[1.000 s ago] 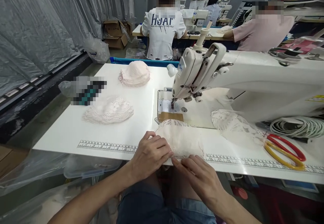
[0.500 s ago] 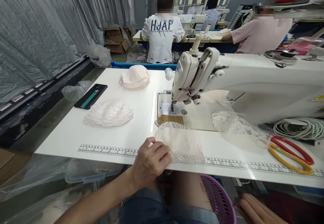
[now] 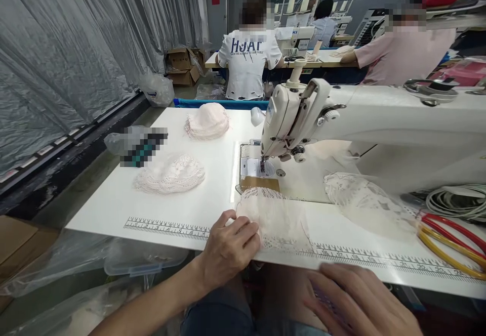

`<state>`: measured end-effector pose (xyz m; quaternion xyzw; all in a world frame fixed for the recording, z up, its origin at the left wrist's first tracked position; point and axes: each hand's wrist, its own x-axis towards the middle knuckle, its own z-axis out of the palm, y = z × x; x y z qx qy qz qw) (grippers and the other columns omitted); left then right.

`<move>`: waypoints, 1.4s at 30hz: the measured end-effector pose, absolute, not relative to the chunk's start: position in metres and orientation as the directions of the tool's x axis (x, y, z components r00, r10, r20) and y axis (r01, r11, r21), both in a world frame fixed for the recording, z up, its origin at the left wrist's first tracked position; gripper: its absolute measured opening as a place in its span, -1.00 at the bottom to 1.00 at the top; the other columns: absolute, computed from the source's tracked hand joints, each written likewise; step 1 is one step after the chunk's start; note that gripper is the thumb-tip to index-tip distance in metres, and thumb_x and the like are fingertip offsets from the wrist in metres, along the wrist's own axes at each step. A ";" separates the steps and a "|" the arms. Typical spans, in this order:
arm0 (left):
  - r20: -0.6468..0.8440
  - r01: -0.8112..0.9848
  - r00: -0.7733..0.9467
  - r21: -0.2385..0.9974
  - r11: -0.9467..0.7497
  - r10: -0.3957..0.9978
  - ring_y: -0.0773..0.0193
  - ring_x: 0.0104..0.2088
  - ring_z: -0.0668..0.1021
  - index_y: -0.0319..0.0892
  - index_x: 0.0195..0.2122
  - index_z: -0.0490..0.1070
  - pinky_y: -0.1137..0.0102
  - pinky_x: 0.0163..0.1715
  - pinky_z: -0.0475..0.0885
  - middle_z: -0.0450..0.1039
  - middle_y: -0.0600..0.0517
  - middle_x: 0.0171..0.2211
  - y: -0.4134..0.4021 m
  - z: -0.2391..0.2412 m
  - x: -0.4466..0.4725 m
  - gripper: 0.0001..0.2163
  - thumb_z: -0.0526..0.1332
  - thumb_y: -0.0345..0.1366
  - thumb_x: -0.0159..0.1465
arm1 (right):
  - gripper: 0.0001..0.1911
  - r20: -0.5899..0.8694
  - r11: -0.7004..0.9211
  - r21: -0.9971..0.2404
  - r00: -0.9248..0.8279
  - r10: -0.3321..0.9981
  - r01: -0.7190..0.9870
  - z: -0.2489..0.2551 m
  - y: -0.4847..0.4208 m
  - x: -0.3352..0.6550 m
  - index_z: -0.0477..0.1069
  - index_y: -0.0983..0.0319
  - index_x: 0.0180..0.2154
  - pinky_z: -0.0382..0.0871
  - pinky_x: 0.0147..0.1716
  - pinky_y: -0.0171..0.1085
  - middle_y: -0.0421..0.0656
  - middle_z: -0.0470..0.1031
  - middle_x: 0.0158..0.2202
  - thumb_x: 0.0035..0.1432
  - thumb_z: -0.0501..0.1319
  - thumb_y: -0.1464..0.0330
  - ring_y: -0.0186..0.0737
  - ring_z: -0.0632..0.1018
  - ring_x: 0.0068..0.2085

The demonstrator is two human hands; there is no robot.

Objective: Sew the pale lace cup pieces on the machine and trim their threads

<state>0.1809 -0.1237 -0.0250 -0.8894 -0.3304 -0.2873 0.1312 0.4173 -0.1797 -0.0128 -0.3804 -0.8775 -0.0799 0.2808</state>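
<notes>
A sheer, pale pink lace piece [image 3: 275, 214] lies on the sewing table's front edge, just before the machine's needle plate. My left hand [image 3: 233, 240] has its curled fingers closed on the left side of this lace. Below the table edge, to the right of the lace, is my right hand [image 3: 357, 295]; its fingers are stretched out, slightly blurred, and no object shows in them. The white sewing machine [image 3: 288, 118] stands behind the lace, its presser foot [image 3: 262, 164] over the plate. Another sheer lace piece [image 3: 364, 199] rests to the right.
A lace stack [image 3: 170, 174] and a pale cup-shaped stack [image 3: 208, 121] lie on the table's left side. Red- and yellow-handled scissors [image 3: 451, 240] and coiled tubing [image 3: 455, 202] are at right. Two people [image 3: 248, 63] sit at machines ahead, another farther back.
My right hand has come up from low at the right toward the table edge. My left hand stays on the lace. The whole view has shifted slightly.
</notes>
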 end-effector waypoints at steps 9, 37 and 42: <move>0.565 0.614 0.643 0.024 -0.789 0.518 0.30 -0.19 0.50 -0.25 -0.41 0.36 0.30 -0.16 0.25 0.50 0.02 -0.32 -0.123 -0.033 0.178 -0.85 0.08 -0.51 0.27 | -0.65 0.479 0.778 -0.066 -0.664 0.574 0.625 -0.023 -0.146 0.376 0.43 0.30 -0.15 0.31 -0.18 -0.11 -0.01 0.53 -0.18 0.30 0.00 0.21 -0.11 0.50 -0.15; 0.486 0.567 0.731 -0.042 -0.822 0.480 0.17 -0.18 0.45 -0.24 -0.20 0.35 0.21 -0.07 0.21 0.40 -0.02 -0.29 -0.115 -0.019 0.174 -0.62 0.14 0.01 0.20 | -0.81 0.432 0.737 -0.043 -0.653 0.623 0.675 -0.015 -0.084 0.368 0.35 0.31 -0.21 0.48 -0.28 -0.12 0.03 0.46 -0.22 0.24 -0.02 0.46 -0.06 0.50 -0.18; 0.376 0.560 0.768 0.001 -0.829 0.519 0.04 -0.03 0.39 -0.17 -0.09 0.33 0.05 0.06 0.13 0.38 -0.10 -0.13 -0.097 -0.011 0.171 -0.50 0.07 0.14 0.16 | -0.71 0.435 0.706 0.038 -0.648 0.626 0.707 -0.027 -0.065 0.379 0.30 0.39 -0.05 0.49 -0.15 -0.12 0.09 0.44 -0.08 0.24 0.01 0.40 -0.02 0.46 -0.04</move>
